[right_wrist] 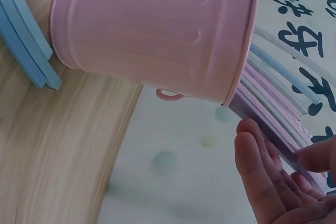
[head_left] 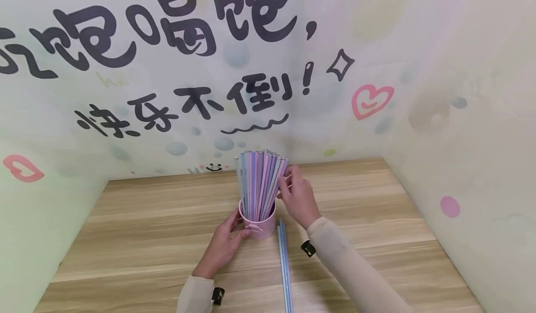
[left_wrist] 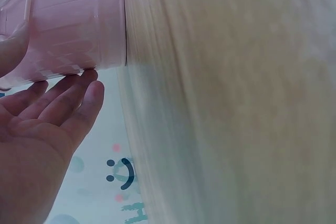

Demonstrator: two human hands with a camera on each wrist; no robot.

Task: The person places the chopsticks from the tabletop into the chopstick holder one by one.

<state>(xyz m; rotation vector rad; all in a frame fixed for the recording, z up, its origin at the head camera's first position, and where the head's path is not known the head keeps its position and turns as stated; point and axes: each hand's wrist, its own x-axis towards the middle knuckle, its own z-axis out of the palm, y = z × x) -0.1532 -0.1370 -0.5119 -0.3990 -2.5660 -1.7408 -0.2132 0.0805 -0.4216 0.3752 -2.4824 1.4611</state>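
A small pink bucket (head_left: 263, 230) stands on the table with a bundle of long thin pastel sticks (head_left: 256, 187) upright in it, fanned out at the top. My left hand (head_left: 223, 244) holds the bucket from the left. Its thumb lies at the front near the small handle, and its fingertips touch the wall in the left wrist view. At the bundle's right side, my right hand (head_left: 299, 197) pinches a purple stick (right_wrist: 253, 115) between thumb and fingers. That stick leans out over the rim, its lower end hidden in the bucket.
Several light-blue sticks (head_left: 284, 266) lie side by side on the wooden table (head_left: 167, 238), just right of the bucket and pointing toward me. Behind the table rises a printed wall (head_left: 293, 131), and another wall (head_left: 465, 131) borders the right side.
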